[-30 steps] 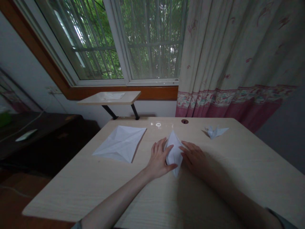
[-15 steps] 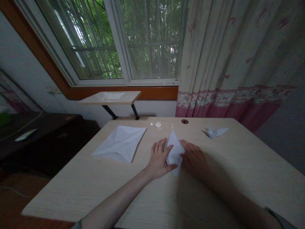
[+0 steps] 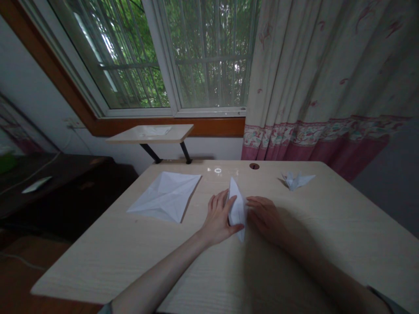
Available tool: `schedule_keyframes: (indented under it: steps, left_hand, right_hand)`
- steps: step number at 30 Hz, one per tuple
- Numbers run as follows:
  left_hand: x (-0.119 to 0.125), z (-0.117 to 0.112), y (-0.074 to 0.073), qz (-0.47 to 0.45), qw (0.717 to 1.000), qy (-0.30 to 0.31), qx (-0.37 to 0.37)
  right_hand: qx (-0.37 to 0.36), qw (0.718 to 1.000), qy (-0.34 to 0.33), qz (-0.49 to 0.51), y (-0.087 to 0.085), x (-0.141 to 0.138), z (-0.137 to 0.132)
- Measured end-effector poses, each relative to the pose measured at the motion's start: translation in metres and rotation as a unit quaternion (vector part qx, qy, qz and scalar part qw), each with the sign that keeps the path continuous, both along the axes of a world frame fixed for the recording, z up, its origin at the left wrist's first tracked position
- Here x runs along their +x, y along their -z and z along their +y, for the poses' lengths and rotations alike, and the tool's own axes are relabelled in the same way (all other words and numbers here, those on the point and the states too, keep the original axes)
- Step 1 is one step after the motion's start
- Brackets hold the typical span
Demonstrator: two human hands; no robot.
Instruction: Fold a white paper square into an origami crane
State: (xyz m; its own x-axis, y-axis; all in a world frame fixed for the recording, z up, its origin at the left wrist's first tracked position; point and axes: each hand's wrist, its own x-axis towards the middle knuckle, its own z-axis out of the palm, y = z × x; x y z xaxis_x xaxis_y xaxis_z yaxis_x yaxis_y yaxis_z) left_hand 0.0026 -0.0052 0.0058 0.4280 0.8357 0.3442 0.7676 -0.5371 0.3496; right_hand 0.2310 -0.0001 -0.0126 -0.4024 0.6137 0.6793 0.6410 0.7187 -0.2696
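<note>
A white folded paper (image 3: 236,210), long and pointed at both ends, stands on the desk in front of me. My left hand (image 3: 218,218) grips it from the left, index finger and thumb lying over its face. Along its right edge is my right hand (image 3: 265,218), fingers stretched toward the paper and holding nothing; whether the fingertips touch the edge is hard to tell. Farther right sits a folded paper crane (image 3: 296,181). To the left, a creased square sheet of white paper (image 3: 165,196) lies spread out.
The pale wooden desk (image 3: 203,279) has a round cable hole (image 3: 254,166) near its back edge. A small raised shelf (image 3: 131,136) with paper on it stands at the back left. Behind are a window (image 3: 209,65) and a curtain (image 3: 310,87). A dark table (image 3: 81,168) is at far left.
The right side of the folded paper has swung leftward, so it looks narrower. My right hand has let go of its edge, with the fingers straighter. My left hand has stayed in place.
</note>
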Motion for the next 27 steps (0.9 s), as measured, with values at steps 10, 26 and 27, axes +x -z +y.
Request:
schedule_keyframes:
  steps: [10, 26, 27]
  left_hand:
    - [0.0006, -0.0014, -0.0052, -0.042, 0.999, 0.002, -0.025]
    - [-0.0037, 0.0064, 0.0003, -0.202, 0.972, -0.104, -0.052]
    - [-0.0038, 0.0072, -0.0003, -0.200, 0.972, -0.112, -0.059]
  right_hand:
    - [0.006, 0.999, -0.005, -0.047, -0.0026, -0.0006, -0.0017]
    - [-0.022, 0.998, -0.009, -0.058, -0.0011, 0.0000, 0.0006]
    - [-0.025, 0.998, -0.008, -0.059, -0.0010, -0.0001, 0.0006]
